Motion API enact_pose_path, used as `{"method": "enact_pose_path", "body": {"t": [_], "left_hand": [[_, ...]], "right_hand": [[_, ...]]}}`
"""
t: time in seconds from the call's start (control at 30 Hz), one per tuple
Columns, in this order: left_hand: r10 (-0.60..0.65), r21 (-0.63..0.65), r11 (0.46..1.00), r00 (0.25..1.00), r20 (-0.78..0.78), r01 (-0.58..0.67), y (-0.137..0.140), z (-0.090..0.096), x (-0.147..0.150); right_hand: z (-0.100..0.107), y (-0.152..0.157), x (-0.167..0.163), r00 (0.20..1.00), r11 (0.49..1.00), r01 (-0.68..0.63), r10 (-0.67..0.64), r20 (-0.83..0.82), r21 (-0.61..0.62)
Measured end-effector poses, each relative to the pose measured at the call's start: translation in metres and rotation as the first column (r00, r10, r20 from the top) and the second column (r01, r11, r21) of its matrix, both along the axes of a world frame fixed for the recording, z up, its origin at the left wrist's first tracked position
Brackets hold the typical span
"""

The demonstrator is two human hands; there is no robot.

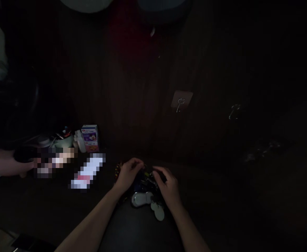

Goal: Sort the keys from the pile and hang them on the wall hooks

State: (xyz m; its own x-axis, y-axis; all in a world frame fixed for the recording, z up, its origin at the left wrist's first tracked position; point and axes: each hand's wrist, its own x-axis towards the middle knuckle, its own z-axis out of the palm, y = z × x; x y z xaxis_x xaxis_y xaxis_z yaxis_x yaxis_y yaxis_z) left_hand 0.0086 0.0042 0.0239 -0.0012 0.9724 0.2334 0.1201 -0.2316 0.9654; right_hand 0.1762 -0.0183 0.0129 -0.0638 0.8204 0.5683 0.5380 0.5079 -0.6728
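Both hands meet over a dark cluster of small items that looks like a bunch of keys, with a yellow-green bit among them. My left hand is closed in a pinch at the cluster's upper left; what its fingertips hold is too dark to make out. On the other side, my right hand has thumb and forefinger curled together at the cluster's right edge. A silvery oval fob lies below, between the wrists. Beside it hang pale rounded tags. Beaded or braided red-and-yellow cord shows behind my left hand.
Left on the dark tabletop lies a bright blurred-out phone-like rectangle. Behind it stand small printed boxes, a white bottle and a pale green bowl. A pink rounded object is farther left. A wall hook faces me.
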Motion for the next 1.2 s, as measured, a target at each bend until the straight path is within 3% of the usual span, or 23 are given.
{"method": "enact_pose_path", "body": {"t": [0.27, 0.43, 0.63, 0.77, 0.97, 1.2], "left_hand": [[-0.113, -0.053, 0.991, 0.982, 0.154, 0.122, -0.002, -0.004, 0.007], [-0.131, -0.026, 0.99, 0.982, 0.137, 0.135, -0.002, -0.006, 0.007], [-0.306, 0.003, 0.952, 0.952, 0.02, 0.306, -0.006, -0.004, 0.006], [-0.373, -0.028, 0.927, 0.928, 0.026, 0.373, -0.009, -0.004, 0.008], [-0.386, -0.168, 0.888, 0.893, 0.231, 0.427, -0.008, -0.002, 0.005], [-0.375, -0.172, 0.866, 0.836, 0.4, 0.47, -0.006, -0.005, 0.003]], "right_hand": [[0.004, 0.0, -0.009, 0.993, 0.989, -0.044, 0.029, -0.115, -0.138], [0.008, -0.002, -0.007, 0.978, 0.982, -0.051, 0.013, -0.21, -0.181], [0.016, -0.002, 0.001, 0.85, 0.948, -0.035, -0.139, -0.509, -0.317], [0.013, 0.001, 0.006, 0.805, 0.942, -0.052, -0.158, -0.572, -0.333], [0.005, 0.008, 0.009, 0.744, 0.941, 0.015, -0.236, -0.625, -0.337], [0.004, 0.009, 0.01, 0.718, 0.935, 0.018, -0.258, -0.646, -0.353]]}}
